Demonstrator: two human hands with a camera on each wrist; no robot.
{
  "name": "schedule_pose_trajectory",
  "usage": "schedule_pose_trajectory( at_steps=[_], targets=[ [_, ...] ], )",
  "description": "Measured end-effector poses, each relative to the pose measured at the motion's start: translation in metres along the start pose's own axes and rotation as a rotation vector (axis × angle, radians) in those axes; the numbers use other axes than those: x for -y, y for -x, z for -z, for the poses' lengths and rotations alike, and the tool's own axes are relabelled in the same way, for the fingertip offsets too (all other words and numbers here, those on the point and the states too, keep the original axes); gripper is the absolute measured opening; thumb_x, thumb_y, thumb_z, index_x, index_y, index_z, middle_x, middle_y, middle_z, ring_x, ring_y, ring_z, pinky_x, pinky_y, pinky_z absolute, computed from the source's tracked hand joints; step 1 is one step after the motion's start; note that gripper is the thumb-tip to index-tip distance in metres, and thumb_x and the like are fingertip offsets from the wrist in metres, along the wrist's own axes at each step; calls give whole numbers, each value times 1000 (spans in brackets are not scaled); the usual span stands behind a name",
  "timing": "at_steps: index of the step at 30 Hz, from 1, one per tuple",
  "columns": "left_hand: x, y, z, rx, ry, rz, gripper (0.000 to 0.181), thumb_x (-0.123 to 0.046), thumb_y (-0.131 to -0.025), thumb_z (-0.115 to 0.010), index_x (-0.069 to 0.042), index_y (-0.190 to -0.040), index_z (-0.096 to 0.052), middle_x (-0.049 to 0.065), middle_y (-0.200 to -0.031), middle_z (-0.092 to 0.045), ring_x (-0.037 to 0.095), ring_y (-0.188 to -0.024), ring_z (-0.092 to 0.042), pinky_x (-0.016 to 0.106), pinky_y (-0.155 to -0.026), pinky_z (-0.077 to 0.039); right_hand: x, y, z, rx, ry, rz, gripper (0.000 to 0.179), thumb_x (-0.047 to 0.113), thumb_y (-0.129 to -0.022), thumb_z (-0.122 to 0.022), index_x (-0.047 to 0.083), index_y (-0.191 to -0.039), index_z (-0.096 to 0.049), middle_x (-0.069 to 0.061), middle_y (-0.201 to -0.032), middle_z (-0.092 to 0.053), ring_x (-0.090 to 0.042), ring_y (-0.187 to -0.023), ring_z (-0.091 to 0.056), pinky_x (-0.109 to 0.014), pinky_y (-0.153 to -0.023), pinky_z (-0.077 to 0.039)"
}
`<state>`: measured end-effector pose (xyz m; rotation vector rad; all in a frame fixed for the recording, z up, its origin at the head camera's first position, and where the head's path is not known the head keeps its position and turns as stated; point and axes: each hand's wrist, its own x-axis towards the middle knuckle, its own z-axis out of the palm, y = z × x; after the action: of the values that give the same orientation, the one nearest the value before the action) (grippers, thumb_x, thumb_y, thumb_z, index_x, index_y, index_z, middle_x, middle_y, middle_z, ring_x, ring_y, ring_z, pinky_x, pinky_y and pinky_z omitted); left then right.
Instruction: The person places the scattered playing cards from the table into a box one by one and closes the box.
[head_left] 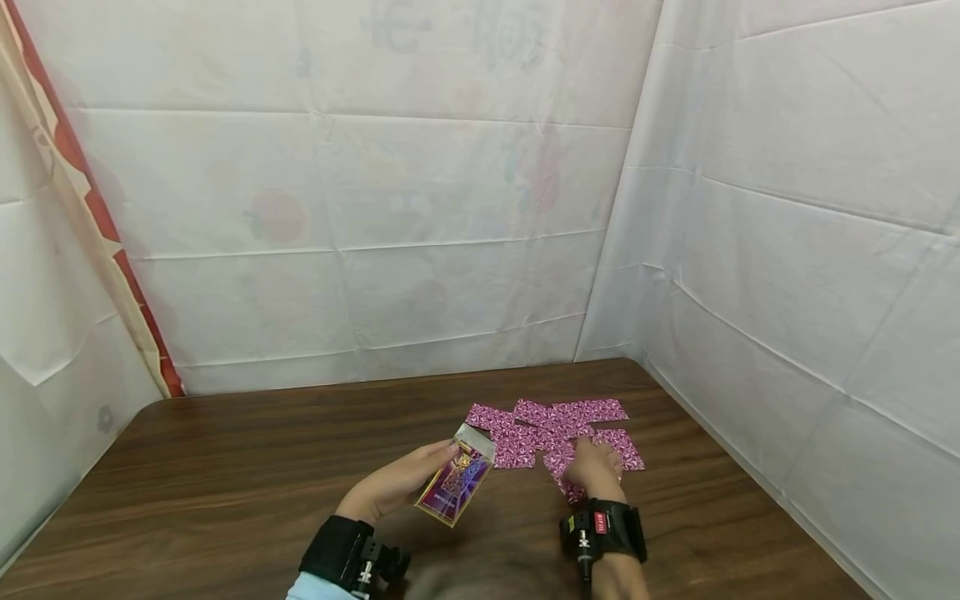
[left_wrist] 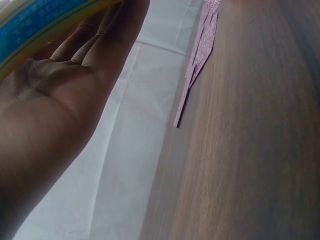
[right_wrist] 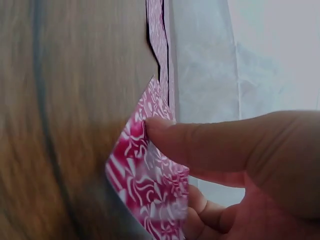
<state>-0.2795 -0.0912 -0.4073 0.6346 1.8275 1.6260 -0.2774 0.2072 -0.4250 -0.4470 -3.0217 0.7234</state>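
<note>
My left hand (head_left: pixel 401 482) grips a flat purple and gold card box (head_left: pixel 456 486), tilted over the table, its pale end flap standing open toward the back. In the left wrist view the box's blue and yellow side (left_wrist: pixel 37 30) lies across the fingers. Over to the right, my right hand (head_left: pixel 596 468) reaches down onto a spread of pink and white patterned cards (head_left: pixel 517 446). The right wrist view has its thumb on the face of one patterned card (right_wrist: pixel 137 187) and its fingers curled at the far edge, pinching it.
The brown wooden table (head_left: pixel 247 467) carries the cards, which overlap one another toward the back right. White cloth (head_left: pixel 450 192) hangs behind the table, and another white sheet (head_left: pixel 810 275) runs along the right side. Each wrist wears a black strap with a camera.
</note>
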Motion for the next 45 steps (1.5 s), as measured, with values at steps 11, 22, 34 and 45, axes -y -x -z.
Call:
schedule_pose_trajectory(
  at_steps=[11, 22, 34, 45],
  targets=[
    [2, 0, 0, 13, 27, -13, 69, -49, -99, -32, 1, -146, -23, 9, -105, -64, 18, -91, -64, 37, -81, -53, 20, 12, 13, 87, -102, 73, 8, -4, -81, -56, -1, -88, -57, -13, -82, -57, -24, -73, -53, -33, -60, -45],
    [3, 1, 1, 20, 23, -13, 68, -49, -99, -31, 1, -145, -24, 8, -105, -64, 18, -91, -64, 37, -81, -53, 33, 23, 31, 119, -202, 204, 48, -11, -78, -51, -2, -125, -49, -18, -107, -59, -20, -75, -53, -30, -61, -46],
    [2, 1, 1, 26, 26, -17, 69, -49, -99, -30, 1, -145, -23, 8, -105, -63, 17, -91, -63, 36, -81, -53, 68, 49, 59, -59, -333, 424, 31, -4, -87, -56, 4, -117, -55, -13, -90, -56, -17, -71, -51, -27, -58, -42],
    [3, -1, 2, 39, 22, -15, 68, -49, -99, -31, 0, -145, -24, 11, -111, -62, 19, -95, -63, 38, -84, -52, 95, 75, 71, -164, -425, 463, 13, 9, -91, -59, 9, -103, -56, -7, -86, -59, -15, -70, -48, -27, -59, -39]
  ],
)
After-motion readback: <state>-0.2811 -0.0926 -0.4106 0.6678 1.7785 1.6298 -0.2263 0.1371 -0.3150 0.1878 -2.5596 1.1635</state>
